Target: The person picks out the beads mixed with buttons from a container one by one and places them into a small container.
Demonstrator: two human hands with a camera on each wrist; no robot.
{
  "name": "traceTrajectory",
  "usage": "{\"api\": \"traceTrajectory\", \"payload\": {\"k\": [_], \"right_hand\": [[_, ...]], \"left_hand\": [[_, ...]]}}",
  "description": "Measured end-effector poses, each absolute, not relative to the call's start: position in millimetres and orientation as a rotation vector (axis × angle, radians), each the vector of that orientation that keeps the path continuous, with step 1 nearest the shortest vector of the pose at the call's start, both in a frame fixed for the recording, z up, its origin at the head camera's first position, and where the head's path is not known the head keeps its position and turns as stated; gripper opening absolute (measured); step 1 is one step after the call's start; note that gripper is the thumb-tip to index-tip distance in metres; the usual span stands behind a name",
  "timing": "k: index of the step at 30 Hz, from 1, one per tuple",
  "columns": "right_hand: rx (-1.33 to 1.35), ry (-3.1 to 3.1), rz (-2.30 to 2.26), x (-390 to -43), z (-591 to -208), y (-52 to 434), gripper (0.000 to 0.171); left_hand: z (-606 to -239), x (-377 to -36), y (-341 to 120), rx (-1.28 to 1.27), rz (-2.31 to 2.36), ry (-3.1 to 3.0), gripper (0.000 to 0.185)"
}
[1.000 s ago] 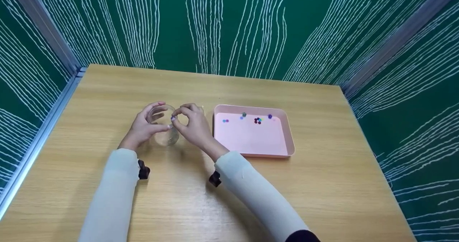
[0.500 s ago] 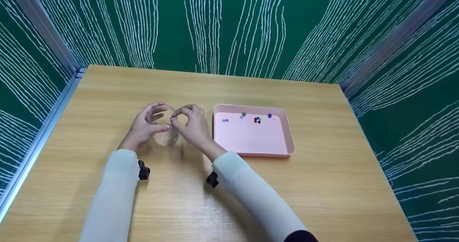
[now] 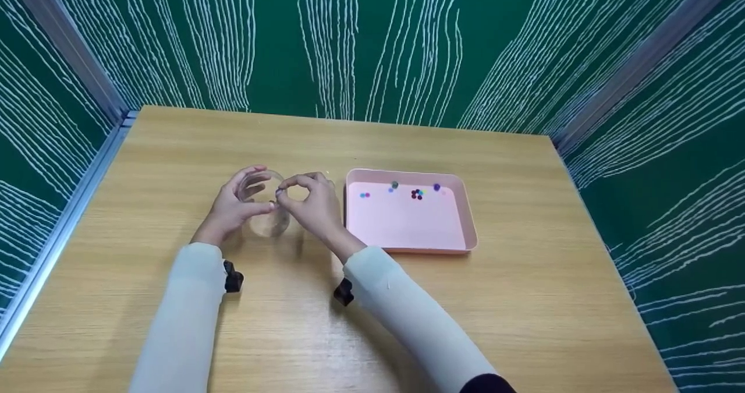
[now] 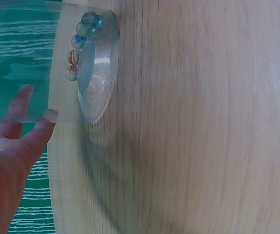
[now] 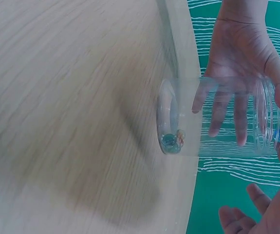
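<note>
A clear jar [image 3: 269,225] stands upright on the table, left of the tray. My left hand [image 3: 231,208] holds it near the rim, fingers on the far side and thumb on the near side. Several glass marbles [image 4: 78,42] lie at the jar's bottom. At the rim, my right hand [image 3: 316,204] pinches a small blue bead or marble [image 5: 279,134] between thumb and forefinger; its exact kind is too small to tell. In the head view the fingertips hide it. The other right fingers are loosely bent in the right wrist view.
A shallow pink tray [image 3: 407,236] lies right of the hands, holding several small coloured balls [image 3: 417,195], among them a larger green one [image 3: 395,184] and a purple one [image 3: 437,187]. Green panels with white lines [image 3: 279,43] enclose the wooden table [image 3: 524,300].
My right forearm has shifted slightly left while its fingertips stay at the jar's rim. The small ball's colour, visible at the fingertips earlier, is now hidden in the head view. The left hand stays still.
</note>
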State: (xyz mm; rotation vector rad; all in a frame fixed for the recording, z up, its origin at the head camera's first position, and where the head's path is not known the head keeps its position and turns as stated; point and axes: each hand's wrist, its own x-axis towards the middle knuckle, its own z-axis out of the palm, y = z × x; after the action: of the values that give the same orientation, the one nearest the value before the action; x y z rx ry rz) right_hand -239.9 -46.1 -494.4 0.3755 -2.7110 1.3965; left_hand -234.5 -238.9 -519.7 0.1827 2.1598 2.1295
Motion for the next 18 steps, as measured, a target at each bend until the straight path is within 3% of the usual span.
{"api": "traceTrajectory", "payload": {"k": [18], "right_hand": [[0.361, -2.695, 1.320, -239.9, -497.8, -45.7, 0.015]], "left_hand": [[-521.2, -234.5, -239.8, 0.215, 2.152, 2.127, 0.079]]}}
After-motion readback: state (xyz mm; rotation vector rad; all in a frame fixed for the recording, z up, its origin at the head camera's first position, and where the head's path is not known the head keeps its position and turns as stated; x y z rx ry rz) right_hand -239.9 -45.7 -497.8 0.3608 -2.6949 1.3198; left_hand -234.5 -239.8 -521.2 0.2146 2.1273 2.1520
